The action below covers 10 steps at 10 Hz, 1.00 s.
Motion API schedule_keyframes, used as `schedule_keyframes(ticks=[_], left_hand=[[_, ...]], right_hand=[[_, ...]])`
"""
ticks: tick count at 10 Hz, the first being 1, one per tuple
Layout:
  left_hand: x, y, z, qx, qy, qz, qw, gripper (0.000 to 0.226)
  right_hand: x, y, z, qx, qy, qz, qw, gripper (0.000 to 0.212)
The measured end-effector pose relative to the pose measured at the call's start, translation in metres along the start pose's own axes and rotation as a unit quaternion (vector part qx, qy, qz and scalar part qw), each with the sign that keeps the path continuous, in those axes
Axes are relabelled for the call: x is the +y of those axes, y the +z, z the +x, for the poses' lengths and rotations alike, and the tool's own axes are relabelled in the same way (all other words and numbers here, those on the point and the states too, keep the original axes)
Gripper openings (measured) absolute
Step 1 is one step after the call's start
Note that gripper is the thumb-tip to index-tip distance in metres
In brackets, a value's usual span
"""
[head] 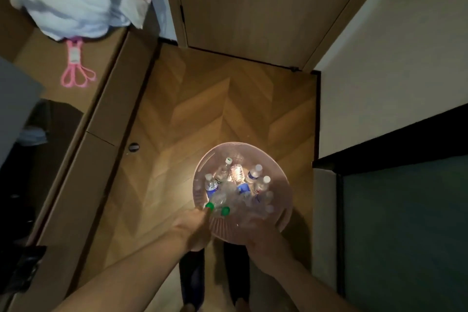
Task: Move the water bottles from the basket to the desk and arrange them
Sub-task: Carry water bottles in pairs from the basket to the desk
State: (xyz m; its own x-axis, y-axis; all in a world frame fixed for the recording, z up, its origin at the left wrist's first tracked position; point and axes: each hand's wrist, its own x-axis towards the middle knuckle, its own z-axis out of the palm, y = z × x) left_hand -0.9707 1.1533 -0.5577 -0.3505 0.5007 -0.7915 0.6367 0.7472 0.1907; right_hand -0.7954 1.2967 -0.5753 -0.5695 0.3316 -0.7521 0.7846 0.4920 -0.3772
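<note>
A: Where are the bottles (236, 186)?
B: All inside the basket (283, 185), above the floor (202, 109). I see both hands' grip, left (192, 229) and right (263, 235), clasping its near rim.

You stand on a herringbone wood floor (202, 109), dimly lit. Beyond it is a closed wooden door (253, 2); a white wall (392, 58) runs along its right.

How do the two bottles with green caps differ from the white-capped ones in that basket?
The green-capped bottles lie at the near rim by the left hand; the white-capped bottles sit farther back. Some white-capped ones show blue labels; the green-capped look bare. All are clear plastic, inside the basket.
</note>
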Motion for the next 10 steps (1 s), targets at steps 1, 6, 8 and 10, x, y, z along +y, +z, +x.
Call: schedule_keyframes(ticks=[1, 6, 8, 10], left_hand=[[-0.008, 0.029, 0.076, 0.051, 0.005, 0.026, 0.998, 0.039], [-0.039, 0.144, 0.259, 0.064, 0.006, 0.150, 0.987, 0.019], [-0.020, 0.108, 0.226, 0.141, -0.008, -0.126, 0.982, 0.021], [0.014, -0.005, 0.069, 0.152, -0.037, -0.162, 0.974, 0.027]], right_hand=[[0.009, 0.031, 0.072, 0.002, -0.015, 0.005, 1.000, 0.035], [0.050, 0.153, 0.245, 0.081, -0.058, -0.041, 0.994, 0.030], [0.056, 0.094, 0.219, 0.123, -0.013, 0.079, 0.989, 0.018], [0.019, -0.003, 0.086, 0.154, -0.026, 0.088, 0.984, 0.030]])
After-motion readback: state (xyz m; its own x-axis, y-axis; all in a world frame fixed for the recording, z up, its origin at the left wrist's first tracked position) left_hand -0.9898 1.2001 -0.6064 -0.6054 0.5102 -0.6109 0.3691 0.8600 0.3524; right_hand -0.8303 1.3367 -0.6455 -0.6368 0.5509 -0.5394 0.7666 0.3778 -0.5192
